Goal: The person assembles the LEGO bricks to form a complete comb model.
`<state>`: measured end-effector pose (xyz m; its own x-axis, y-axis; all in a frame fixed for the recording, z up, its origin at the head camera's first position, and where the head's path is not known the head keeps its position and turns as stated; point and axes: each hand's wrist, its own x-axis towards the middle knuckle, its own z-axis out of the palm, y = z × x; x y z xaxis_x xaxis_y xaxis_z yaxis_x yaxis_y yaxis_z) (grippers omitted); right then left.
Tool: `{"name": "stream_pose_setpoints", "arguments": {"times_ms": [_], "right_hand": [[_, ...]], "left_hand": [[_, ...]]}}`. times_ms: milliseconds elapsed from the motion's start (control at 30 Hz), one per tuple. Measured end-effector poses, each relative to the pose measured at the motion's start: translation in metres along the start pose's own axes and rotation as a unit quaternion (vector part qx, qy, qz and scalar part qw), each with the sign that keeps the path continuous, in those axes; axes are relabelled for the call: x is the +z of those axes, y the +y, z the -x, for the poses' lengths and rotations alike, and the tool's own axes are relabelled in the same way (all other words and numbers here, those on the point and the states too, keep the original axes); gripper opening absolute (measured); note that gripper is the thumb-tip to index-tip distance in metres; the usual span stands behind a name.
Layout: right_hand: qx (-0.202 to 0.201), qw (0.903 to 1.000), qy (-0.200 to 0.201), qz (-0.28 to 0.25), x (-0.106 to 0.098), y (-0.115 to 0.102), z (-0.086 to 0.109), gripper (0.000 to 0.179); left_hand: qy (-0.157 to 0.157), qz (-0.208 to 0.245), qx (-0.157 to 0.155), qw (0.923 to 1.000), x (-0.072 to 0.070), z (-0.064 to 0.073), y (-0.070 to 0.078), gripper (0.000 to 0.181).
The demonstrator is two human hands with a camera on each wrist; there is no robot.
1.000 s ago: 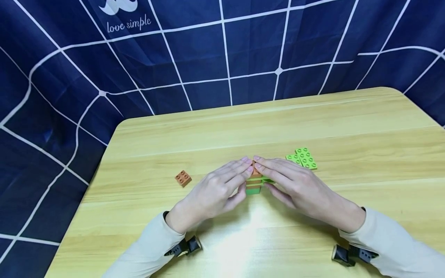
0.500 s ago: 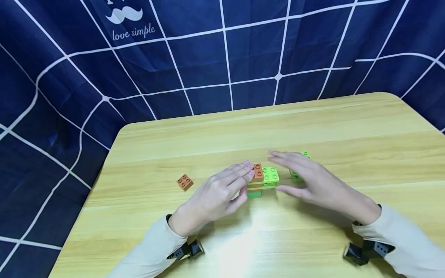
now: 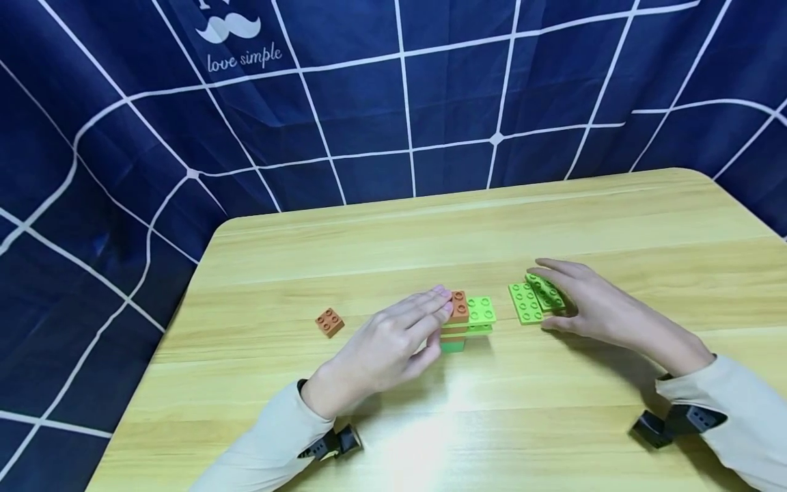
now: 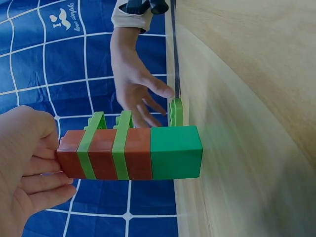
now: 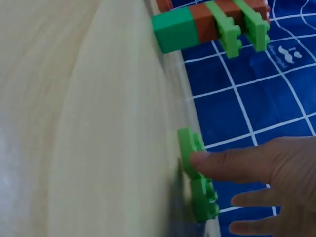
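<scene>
A tower of building bricks (image 3: 460, 309) stands upright on the table, with a darker green brick (image 4: 176, 153) at its base. Above that, brown bricks (image 4: 102, 155) alternate with two light green plates (image 4: 121, 148) that jut to the right. My left hand (image 3: 387, 335) holds the tower's top brown brick from the left. Farther right, my right hand (image 3: 590, 301) pinches a light green building plate (image 3: 545, 292) between thumb and fingers. That plate is tilted up at one edge. Beside it a second light green plate (image 3: 525, 303) lies flat, studs up.
A loose brown brick (image 3: 330, 322) lies left of my left hand. The wooden table (image 3: 369, 260) has its far edge against a dark blue cloth (image 3: 356, 102) with white lines. Black wrist cameras sit under both sleeves.
My right hand has left the tower and moved right to the light green plates, tipping one up. My left hand stays at the tower's top.
</scene>
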<state>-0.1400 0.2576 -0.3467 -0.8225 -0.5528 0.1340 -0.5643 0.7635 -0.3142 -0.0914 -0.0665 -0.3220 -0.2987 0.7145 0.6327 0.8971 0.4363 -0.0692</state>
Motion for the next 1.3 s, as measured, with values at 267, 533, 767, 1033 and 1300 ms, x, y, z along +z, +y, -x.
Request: {"name": "stream_pose_setpoints", "arguments": {"times_ms": [267,533,767,1033,1300], "right_hand": [[0.022,0.9991,-0.015,0.034,0.002,0.005,0.004,0.058],[0.034,0.9952,-0.051,0.076,-0.003,0.006,0.012,0.064],[-0.104,0.9914,0.029,0.073,0.003,0.019,0.018,0.046],[-0.091,0.9916,0.061,0.070,-0.006,0.011,0.017,0.040],[-0.116,0.9858,0.105,0.061,-0.014,-0.003,0.010,0.038]], "left_hand": [[0.003,0.005,0.005,1.0000,0.002,0.000,-0.001,0.027],[0.004,0.012,0.003,0.9999,0.001,0.003,-0.001,0.028],[0.007,0.016,0.004,0.9998,0.000,0.003,-0.002,0.026],[0.014,0.018,0.008,0.9997,0.002,0.003,-0.004,0.023],[0.018,0.031,0.003,0.9993,0.004,0.003,-0.006,0.025]]}}
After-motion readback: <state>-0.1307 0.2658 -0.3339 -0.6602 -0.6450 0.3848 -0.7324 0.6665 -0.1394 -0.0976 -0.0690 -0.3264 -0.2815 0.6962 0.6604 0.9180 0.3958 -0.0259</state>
